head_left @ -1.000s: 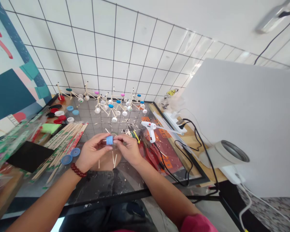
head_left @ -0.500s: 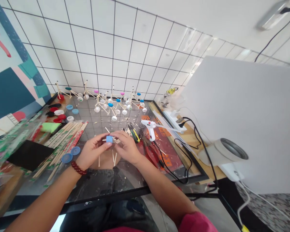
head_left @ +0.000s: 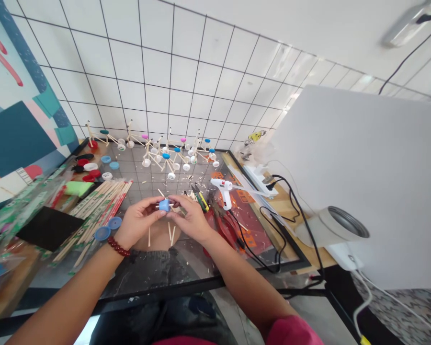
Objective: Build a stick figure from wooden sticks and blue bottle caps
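Note:
A small blue bottle cap is pinched between the fingertips of my left hand, which wears a red bead bracelet. My right hand meets it from the right, fingers closed on the cap and a thin wooden stick fixed to it. Both hands hover above the glass table, just in front of me. A few loose short sticks lie on the glass under my hands.
Several stick-and-cap models stand at the back by the tiled wall. Wrapped chopsticks and two blue caps lie left. A white glue gun, pliers, cutters and black cables lie right. A white board leans at far right.
Both hands with the blue cap have shifted slightly away from me and up; the fingers have turned the cap a little. Nothing was let go.

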The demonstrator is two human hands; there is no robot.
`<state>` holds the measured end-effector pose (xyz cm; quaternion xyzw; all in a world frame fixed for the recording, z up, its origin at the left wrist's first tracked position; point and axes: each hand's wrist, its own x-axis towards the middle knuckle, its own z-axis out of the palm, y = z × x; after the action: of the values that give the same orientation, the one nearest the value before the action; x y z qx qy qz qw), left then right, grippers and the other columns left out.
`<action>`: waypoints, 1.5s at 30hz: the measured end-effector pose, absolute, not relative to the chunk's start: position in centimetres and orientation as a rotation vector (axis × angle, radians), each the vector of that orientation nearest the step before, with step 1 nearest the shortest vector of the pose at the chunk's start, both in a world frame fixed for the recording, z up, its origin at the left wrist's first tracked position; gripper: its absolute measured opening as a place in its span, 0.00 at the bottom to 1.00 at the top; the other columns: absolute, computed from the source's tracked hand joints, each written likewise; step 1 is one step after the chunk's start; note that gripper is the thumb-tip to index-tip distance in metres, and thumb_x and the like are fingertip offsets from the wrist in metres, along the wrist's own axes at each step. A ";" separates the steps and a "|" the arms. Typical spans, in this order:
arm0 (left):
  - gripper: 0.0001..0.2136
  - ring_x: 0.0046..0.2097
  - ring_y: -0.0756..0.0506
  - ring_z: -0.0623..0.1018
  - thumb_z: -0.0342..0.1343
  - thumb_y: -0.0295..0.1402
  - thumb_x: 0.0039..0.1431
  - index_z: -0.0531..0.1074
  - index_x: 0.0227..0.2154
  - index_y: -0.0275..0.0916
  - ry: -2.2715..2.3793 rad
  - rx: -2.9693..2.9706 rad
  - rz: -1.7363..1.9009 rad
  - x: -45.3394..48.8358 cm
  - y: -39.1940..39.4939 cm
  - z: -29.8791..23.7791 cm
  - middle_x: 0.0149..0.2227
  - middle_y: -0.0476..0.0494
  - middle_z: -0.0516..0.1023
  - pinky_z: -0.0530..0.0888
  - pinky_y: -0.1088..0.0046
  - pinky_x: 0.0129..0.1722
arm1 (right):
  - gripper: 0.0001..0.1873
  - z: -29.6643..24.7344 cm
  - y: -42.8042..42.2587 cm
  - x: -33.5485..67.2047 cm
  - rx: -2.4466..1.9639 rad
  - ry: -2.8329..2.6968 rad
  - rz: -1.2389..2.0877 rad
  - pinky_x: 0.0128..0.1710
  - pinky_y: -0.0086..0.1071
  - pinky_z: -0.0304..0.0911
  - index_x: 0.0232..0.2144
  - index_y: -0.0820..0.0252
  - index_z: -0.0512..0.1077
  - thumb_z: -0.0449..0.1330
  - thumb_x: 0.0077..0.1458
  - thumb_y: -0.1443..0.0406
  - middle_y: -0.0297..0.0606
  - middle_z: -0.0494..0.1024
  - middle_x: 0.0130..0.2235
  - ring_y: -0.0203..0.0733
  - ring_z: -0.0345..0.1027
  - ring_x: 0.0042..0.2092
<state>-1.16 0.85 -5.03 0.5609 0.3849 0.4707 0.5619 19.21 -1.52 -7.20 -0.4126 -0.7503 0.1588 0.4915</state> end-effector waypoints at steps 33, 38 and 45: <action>0.23 0.35 0.46 0.84 0.85 0.36 0.31 0.86 0.34 0.37 0.807 1.057 1.000 -1.1 0.8 -4.0 0.35 0.42 0.88 0.83 0.69 0.39 | 0.19 -7.0 -2.1 18.6 -1.025 -1.910 0.290 0.55 0.46 0.78 0.56 0.49 0.78 0.69 0.63 0.61 0.44 0.86 0.51 0.51 0.81 0.52; 0.21 0.35 0.47 0.83 0.85 0.38 0.34 0.87 0.34 0.40 0.776 1.052 1.015 -1.2 0.8 -4.3 0.35 0.43 0.88 0.82 0.71 0.39 | 0.20 -6.8 -2.5 18.1 -1.020 -1.870 0.240 0.56 0.45 0.78 0.55 0.50 0.78 0.66 0.60 0.63 0.44 0.86 0.51 0.50 0.82 0.52; 0.23 0.36 0.46 0.83 0.85 0.41 0.33 0.88 0.34 0.40 0.749 1.026 0.959 -1.8 1.1 -4.4 0.35 0.42 0.88 0.81 0.71 0.40 | 0.18 -6.1 -2.8 18.1 -0.981 -1.865 0.264 0.55 0.40 0.79 0.51 0.51 0.78 0.65 0.58 0.64 0.42 0.87 0.50 0.48 0.84 0.51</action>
<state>-1.77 1.07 -4.44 0.4606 0.3363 0.4305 0.6996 18.09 -2.81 -6.10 -0.4033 -0.7669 0.1087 0.4871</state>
